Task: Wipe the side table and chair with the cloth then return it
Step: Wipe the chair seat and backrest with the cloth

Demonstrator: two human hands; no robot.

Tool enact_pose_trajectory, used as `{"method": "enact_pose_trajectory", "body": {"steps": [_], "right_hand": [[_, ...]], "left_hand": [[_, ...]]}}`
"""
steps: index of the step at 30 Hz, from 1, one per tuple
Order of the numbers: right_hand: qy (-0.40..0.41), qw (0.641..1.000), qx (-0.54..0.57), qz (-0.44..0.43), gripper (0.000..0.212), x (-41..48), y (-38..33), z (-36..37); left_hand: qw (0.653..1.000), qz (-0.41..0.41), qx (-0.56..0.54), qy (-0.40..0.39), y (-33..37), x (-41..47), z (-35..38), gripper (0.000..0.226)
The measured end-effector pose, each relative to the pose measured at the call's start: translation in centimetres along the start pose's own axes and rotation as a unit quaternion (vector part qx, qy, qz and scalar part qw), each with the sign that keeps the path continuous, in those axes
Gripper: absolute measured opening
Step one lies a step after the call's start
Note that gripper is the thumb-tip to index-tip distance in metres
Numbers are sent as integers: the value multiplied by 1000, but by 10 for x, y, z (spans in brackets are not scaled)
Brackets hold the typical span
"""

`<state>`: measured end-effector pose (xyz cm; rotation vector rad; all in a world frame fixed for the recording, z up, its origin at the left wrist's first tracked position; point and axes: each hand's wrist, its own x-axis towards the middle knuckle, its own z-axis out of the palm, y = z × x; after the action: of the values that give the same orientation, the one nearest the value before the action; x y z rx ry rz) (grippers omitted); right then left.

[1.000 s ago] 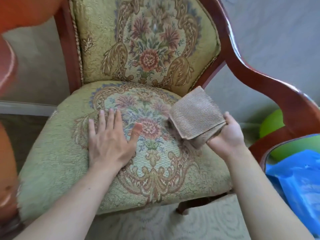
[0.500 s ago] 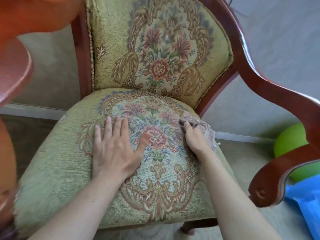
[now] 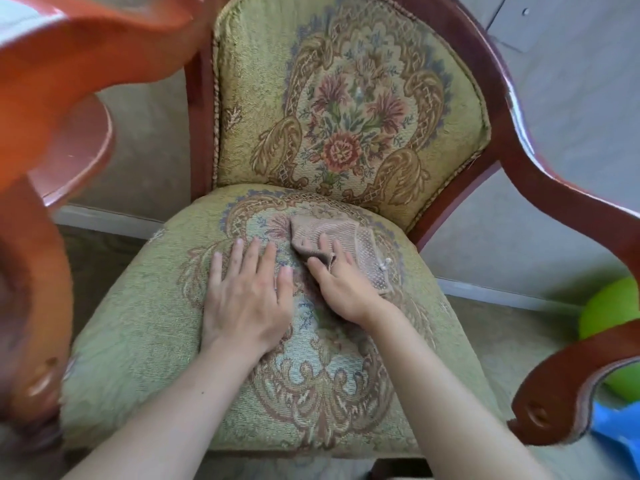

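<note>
A wooden armchair with green floral upholstery fills the view; its seat [image 3: 145,341] lies right below me. The beige ribbed cloth [image 3: 367,244] is spread on the back middle of the seat. My right hand [image 3: 341,285] presses flat on the cloth, fingers over its near edge and a fold bunched between thumb and fingers. Just to its left, my left hand [image 3: 247,299] rests palm down on the seat, fingers apart, holding nothing. The round reddish side table [image 3: 79,154] shows at the left, partly behind the chair's left armrest.
The left armrest [image 3: 52,109] looms close and blurred at the upper left. The right armrest [image 3: 561,403] curls at the lower right. A green ball [image 3: 609,317] and a blue plastic thing [image 3: 620,441] sit on the floor at the right. A grey wall stands behind.
My right hand brought the cloth down from above the seat's right side, laid it on the seat and slid it leftward toward the middle. My left hand stayed flat on the seat.
</note>
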<state>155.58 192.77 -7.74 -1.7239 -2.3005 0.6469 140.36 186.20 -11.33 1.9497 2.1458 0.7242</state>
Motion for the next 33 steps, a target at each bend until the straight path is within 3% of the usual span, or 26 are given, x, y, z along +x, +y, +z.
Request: {"method": "enact_pose_trajectory", "body": {"steps": [6,13,19,23,28,33], "right_hand": [[-58,990,-58,-113,51,-87,3,11],[-40,982,-136,-123,49,-12,12,-4],[42,980,-189,-37,52,93,8,-11],[21,981,-192,0,55,125,-2,-18],[24,988,-108,-108,53,63,-7,-9],[-53,982,-80,-161,49,-10,-1,-14]], "left_hand": [[999,17,-1,-28,-11,6,-7,76],[998,-32,45,-13,-4,9,-3,76],[999,-31,37,0,-5,5,3,75],[999,-30,39,8,-7,9,3,77],[999,-30,36,8,-7,8,2,78],[999,-31,33,0,-6,7,1,79]]}}
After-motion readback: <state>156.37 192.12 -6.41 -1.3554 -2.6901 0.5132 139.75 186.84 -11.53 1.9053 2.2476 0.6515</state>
